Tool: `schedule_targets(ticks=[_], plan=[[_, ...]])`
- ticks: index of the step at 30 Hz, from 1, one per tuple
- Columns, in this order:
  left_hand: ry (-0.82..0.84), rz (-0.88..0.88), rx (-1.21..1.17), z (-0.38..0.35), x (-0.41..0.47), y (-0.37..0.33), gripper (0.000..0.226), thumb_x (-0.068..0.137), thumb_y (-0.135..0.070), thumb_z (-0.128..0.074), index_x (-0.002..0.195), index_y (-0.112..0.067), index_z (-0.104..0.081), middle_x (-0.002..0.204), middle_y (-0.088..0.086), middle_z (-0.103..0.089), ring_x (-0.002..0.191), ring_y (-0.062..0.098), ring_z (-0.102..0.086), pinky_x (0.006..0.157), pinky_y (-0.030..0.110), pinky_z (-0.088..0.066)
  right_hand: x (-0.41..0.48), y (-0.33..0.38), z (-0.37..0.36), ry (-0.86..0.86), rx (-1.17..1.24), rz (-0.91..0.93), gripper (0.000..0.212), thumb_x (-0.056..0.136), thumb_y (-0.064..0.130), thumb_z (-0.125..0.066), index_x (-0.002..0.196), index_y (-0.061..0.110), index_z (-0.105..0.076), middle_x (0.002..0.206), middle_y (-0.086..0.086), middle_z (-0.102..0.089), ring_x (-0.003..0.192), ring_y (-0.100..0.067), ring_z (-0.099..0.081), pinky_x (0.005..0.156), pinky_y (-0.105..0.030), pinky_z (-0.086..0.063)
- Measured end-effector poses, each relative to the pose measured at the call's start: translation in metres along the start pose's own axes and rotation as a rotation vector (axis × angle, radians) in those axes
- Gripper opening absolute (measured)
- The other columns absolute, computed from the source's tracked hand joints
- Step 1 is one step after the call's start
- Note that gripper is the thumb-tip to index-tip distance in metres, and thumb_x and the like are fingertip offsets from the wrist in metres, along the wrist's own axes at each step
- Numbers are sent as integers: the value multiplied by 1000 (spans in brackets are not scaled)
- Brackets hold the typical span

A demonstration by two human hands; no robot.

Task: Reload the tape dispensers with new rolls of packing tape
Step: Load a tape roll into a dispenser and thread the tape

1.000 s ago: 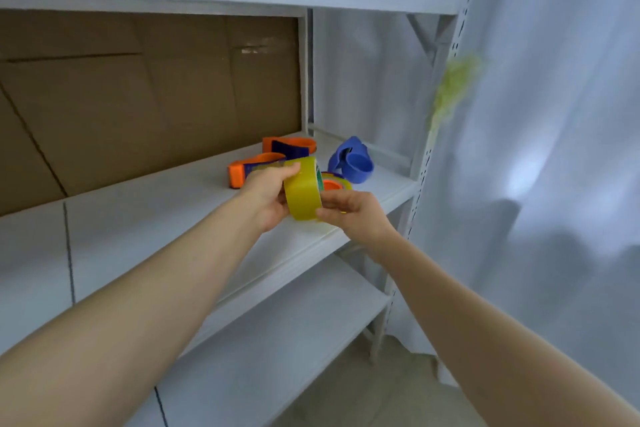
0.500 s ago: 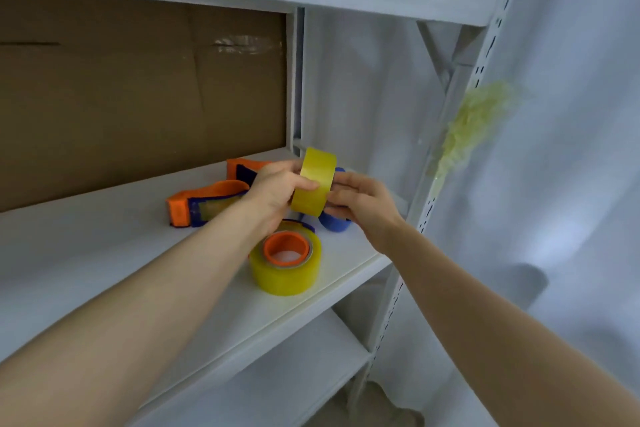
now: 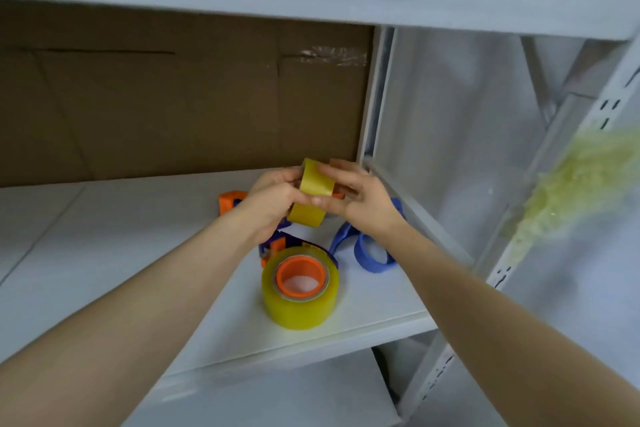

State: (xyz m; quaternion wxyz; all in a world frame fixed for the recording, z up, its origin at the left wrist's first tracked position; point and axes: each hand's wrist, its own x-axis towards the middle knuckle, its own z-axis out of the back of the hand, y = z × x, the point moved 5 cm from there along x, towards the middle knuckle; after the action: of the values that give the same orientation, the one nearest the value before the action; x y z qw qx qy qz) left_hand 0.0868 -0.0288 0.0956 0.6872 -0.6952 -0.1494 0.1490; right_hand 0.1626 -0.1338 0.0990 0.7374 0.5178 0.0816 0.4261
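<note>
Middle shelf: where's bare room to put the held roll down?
Widest free patch: shelf left of the orange dispenser, in front of the cardboard. Smaller bare strip right of the standing tape roll, toward the front edge. Crowded: right rear, around the blue dispenser, left hand and right hand on the held roll.

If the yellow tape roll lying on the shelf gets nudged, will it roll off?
Probably not: the yellow tape roll lies flat on the shelf, hole up, so it should slide, not roll. It looks thickly wound, so likely rigid and fairly heavy. The orange hub in its core may anchor it to the dispenser behind.
</note>
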Motion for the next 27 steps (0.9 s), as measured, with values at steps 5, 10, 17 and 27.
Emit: schedule_targets(ticks=[5,10,17,27], plan=[[-108,6,-43,2,-8,-4,29,87,5,-50,109,-8,-64,101,11,-69,93,23,-65,79,34,-53,11,-6,4,77,210,10,57,76,8,-75,128,16,-55,134,-5,-52,119,-15,-53,100,-29,-46],[-236,60,-206,8,-17,4,35,88,-7,-48,121,1,-58,107,18,-64,94,28,-61,83,39,-50,13,-21,-8,152,387,-151,62,76,20,-75,131,15,-47,125,-2,-58,113,-17,-58,97,-35,-50],[-339,-67,-234,-23,-5,-5,22,91,-11,-55,110,-3,-64,93,12,-68,82,21,-65,76,35,-54,8,-22,5,189,402,-88,20,88,19,-62,107,14,-65,104,-4,-70,95,-15,-67,89,-29,-54],[224,-439,1267,-116,21,43,30,72,-20,-63,101,-19,-68,105,-1,-68,109,17,-57,104,34,-36,-1,-67,95,-356,489,-212,18,96,22,-48,80,21,-56,76,3,-56,76,-15,-52,71,-31,-43]])
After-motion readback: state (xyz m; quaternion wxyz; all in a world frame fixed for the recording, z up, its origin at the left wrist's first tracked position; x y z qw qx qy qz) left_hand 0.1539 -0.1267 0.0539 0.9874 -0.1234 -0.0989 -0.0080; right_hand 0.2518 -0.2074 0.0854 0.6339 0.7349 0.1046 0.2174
